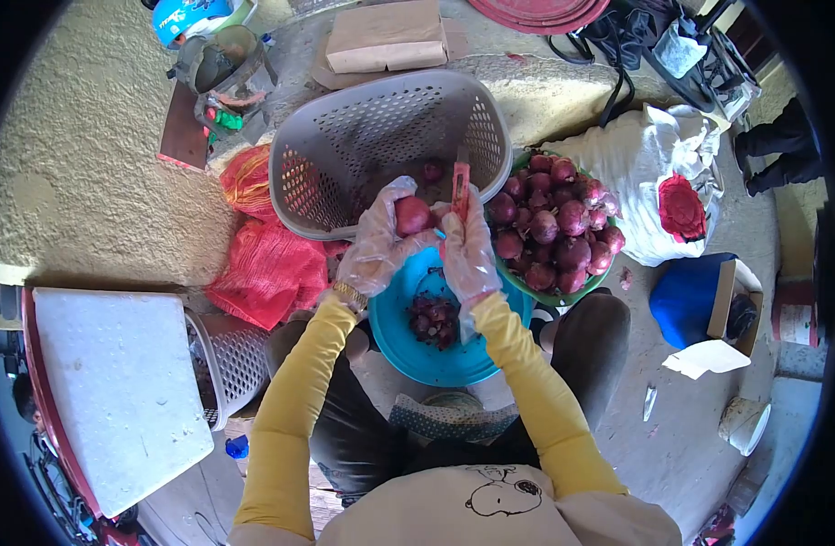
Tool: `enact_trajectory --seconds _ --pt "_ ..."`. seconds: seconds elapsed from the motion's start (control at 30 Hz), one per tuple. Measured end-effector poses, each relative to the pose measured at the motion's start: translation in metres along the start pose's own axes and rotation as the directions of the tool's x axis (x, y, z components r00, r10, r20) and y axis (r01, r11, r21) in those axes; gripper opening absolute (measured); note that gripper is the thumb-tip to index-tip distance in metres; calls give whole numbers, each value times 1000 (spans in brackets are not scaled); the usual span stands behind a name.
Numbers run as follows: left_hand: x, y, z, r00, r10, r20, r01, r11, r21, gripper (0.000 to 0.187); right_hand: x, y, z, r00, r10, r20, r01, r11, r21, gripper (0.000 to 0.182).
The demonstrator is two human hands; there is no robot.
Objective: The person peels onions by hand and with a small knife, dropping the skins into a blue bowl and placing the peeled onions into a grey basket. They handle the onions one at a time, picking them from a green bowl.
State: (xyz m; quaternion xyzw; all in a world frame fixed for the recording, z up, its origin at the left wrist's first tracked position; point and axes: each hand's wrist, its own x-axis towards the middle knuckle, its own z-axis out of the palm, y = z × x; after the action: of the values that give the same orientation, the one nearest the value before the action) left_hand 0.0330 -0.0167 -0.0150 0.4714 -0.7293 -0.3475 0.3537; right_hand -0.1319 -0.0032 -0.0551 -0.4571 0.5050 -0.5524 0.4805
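My left hand [378,238], in a clear plastic glove, is closed around a red onion [412,216] above the near rim of the grey perforated basket [299,196]. Beside it my right hand [469,247], also gloved, grips a knife [460,188] with a red handle, held upright. Below both hands sits a blue basin [399,350] with onion peels and trimmings [433,320] in it. On the right, a green basin [563,298] is heaped with red onions [572,217]. One small onion [432,170] lies inside the grey basket.
Red mesh sacks [272,268] lie left of the basket, near a white foam lid [117,382]. A white sack [618,159], a blue bag [686,300] and an open carton [736,305] are at right. A person's legs [781,146] show at far right.
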Motion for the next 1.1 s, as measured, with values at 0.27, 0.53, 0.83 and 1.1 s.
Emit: enact_trajectory --seconds 0.27,0.53,0.83,1.1 --pt "8 -21 4 988 65 137 -88 982 168 83 17 22 -5 1000 -6 -1 6 997 -72 63" --pt "5 -27 -3 983 63 173 -108 959 261 85 16 14 -13 998 -45 36 48 996 -73 62" --pt "5 14 -9 982 119 148 -171 893 416 84 -73 -42 -59 986 -19 164 102 854 -511 58" --pt "-45 48 2 995 57 79 -85 908 410 84 -125 -63 -63 948 -153 278 283 803 -524 66"
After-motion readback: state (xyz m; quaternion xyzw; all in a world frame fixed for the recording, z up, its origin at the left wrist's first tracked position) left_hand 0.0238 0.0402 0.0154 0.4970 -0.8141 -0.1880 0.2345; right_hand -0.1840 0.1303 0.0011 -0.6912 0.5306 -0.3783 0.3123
